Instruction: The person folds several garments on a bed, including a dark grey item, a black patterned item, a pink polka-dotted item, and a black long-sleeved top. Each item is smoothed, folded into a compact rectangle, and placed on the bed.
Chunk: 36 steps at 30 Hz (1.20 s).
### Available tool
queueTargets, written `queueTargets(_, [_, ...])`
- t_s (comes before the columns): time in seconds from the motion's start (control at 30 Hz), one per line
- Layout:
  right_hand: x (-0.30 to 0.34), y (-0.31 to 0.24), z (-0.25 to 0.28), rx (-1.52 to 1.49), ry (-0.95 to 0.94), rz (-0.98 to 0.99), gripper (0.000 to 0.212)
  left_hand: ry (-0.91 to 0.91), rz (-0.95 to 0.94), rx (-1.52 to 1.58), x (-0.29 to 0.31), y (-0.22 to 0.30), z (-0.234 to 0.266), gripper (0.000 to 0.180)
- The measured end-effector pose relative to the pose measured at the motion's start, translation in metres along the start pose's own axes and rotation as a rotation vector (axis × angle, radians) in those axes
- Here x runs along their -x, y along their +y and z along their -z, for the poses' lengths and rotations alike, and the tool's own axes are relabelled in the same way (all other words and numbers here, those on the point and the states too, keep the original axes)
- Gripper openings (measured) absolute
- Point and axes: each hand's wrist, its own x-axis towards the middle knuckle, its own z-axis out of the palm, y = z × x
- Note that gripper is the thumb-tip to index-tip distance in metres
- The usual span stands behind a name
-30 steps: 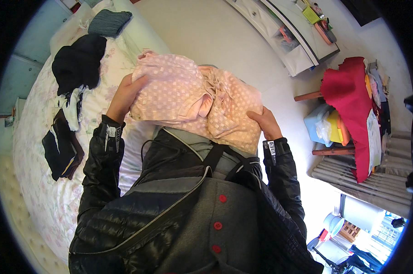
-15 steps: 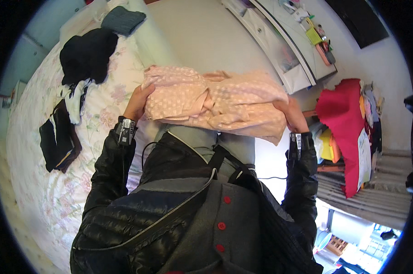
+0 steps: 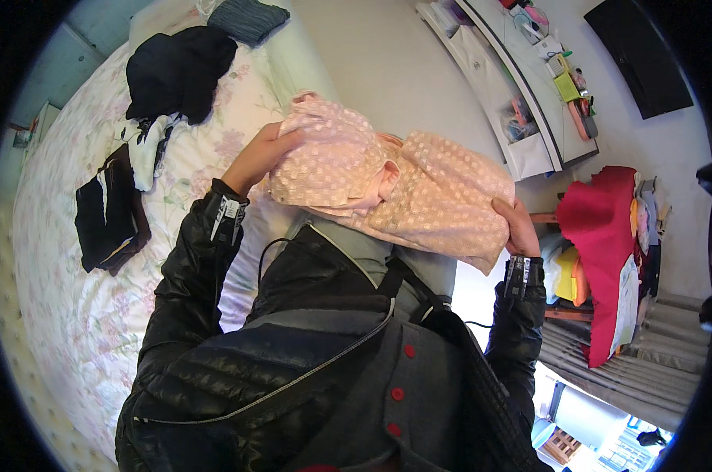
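Pink cloth (image 3: 442, 189) in hands (image 3: 263, 156) (image 3: 520, 228); floral bed (image 3: 202, 177) left, cabinet (image 3: 482, 71) right.

Black shiny jacket (image 3: 293, 338), quilted, pale diagonal piping (image 3: 324, 366). Black sleeves (image 3: 184, 287); black-and-white tag (image 3: 228, 215) just behind left hand (image 3: 260, 157), similar one behind right hand (image 3: 520, 228). Behind both: grey front (image 3: 441, 354), round red buttons (image 3: 398, 393), black strap (image 3: 405, 275). Thin black cable loop (image 3: 265, 256) nearer left hand. Grey trousers (image 3: 350, 240) between hands.
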Motion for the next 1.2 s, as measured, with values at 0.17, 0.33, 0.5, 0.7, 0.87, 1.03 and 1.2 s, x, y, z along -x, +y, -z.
queueTargets(0.17, [0.005, -0.058, -0.06, 0.072, -0.112, 0.109, 0.056, -0.15, -0.004, -0.05, -0.008, 0.034, -0.031, 0.037])
queueTargets(0.33, [-0.018, -0.045, -0.17, 0.64, -0.148, 0.463, 0.063, -0.146, 0.073, 0.173, -0.01, 0.02, -0.074, 0.038])
queueTargets(0.5, [-0.042, 0.001, -0.219, 0.347, -0.534, 0.106, 0.075, 0.0, 0.197, 0.376, 0.01, 0.0, -0.068, 0.048])
queueTargets(0.7, [-0.052, 0.008, -0.223, 0.446, -0.496, 0.254, 0.06, -0.07, 0.083, -0.007, 0.027, -0.01, -0.057, 0.043])
queueTargets(0.87, [-0.083, -0.015, -0.188, 0.897, -0.061, 0.867, 0.068, -0.209, 0.042, 0.154, 0.03, -0.004, -0.064, 0.057])
queueTargets(1.03, [-0.106, -0.036, -0.174, 0.42, -0.415, 0.374, 0.065, -0.259, 0.067, 0.378, 0.052, 0.014, -0.077, 0.057])
queueTargets(1.2, [-0.126, -0.013, -0.192, 0.442, -0.42, 0.233, 0.049, 0.095, 0.034, 0.559, 0.081, 0.034, -0.046, 0.055])
